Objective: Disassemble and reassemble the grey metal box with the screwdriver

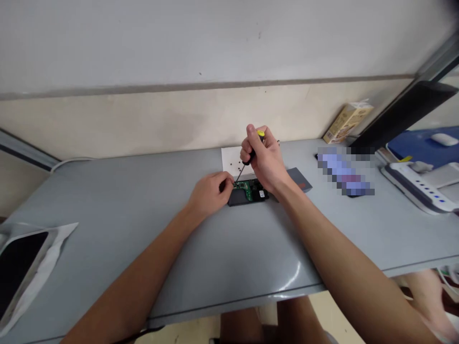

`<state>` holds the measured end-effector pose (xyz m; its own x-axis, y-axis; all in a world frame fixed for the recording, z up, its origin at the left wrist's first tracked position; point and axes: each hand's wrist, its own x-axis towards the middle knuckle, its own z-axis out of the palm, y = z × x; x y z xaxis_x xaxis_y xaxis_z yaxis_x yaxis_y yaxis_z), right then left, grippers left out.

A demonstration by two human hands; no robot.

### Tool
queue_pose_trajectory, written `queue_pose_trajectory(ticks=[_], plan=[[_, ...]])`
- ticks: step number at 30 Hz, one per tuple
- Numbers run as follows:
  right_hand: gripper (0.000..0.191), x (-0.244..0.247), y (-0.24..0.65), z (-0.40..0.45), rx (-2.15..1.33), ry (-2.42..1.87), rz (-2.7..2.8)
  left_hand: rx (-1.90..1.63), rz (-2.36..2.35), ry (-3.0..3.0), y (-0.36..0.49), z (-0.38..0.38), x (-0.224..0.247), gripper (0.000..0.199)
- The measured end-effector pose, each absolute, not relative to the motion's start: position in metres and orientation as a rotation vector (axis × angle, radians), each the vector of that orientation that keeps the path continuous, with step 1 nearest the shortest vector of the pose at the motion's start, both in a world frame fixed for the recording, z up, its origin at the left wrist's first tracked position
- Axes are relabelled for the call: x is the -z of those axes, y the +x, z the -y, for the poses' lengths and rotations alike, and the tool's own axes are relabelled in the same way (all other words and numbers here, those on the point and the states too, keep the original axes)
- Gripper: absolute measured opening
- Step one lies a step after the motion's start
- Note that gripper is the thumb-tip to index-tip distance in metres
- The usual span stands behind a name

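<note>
An opened black electronic device (237,196) with a green circuit board (248,190) lies flat on the desk. My right hand (267,160) is wrapped round a screwdriver (254,152) with a black and yellow handle. Its thin shaft slants down to the left, the tip meeting the board's upper left area. At the device's upper left corner, my left hand (211,191) has its fingers curled and pressed together against the edge; the fingertips are partly hidden. Behind the device, several small dark screws (239,168) lie on a white sheet of paper (229,155).
A dark grey flat piece (299,180) lies beside my right wrist. Farther right are a blurred-out phone (344,172), a carton (347,122), a black panel (401,117) and a white device with buttons (423,188). At left, a dark-screened tablet-like object (21,267) rests on white wrapping. A wall stands behind.
</note>
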<state>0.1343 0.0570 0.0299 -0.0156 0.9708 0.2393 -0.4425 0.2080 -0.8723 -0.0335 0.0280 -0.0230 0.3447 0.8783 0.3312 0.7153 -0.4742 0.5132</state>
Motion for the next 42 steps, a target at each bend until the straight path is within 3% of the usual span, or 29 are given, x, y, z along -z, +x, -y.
queue_pose_trajectory(ticks=[10,20,27,35,42], plan=[[0.047,-0.037,0.148,-0.057,-1.394,-0.636,1.063,-0.875,-1.422,2.341,-0.034,-0.026,0.021,0.020],[0.054,-0.033,0.143,-0.059,-1.358,-0.684,1.050,-0.841,-1.424,2.404,-0.033,-0.024,0.020,0.021],[0.042,-0.033,0.148,-0.058,-1.417,-0.610,1.018,-0.831,-1.433,2.401,-0.034,-0.025,0.021,0.021],[0.050,-0.032,0.143,-0.058,-1.349,-0.642,0.997,-0.832,-1.373,2.408,-0.035,-0.025,0.019,0.020],[0.041,-0.030,0.149,-0.061,-1.427,-0.575,0.968,-0.780,-1.332,2.362,-0.039,-0.027,0.019,0.021]])
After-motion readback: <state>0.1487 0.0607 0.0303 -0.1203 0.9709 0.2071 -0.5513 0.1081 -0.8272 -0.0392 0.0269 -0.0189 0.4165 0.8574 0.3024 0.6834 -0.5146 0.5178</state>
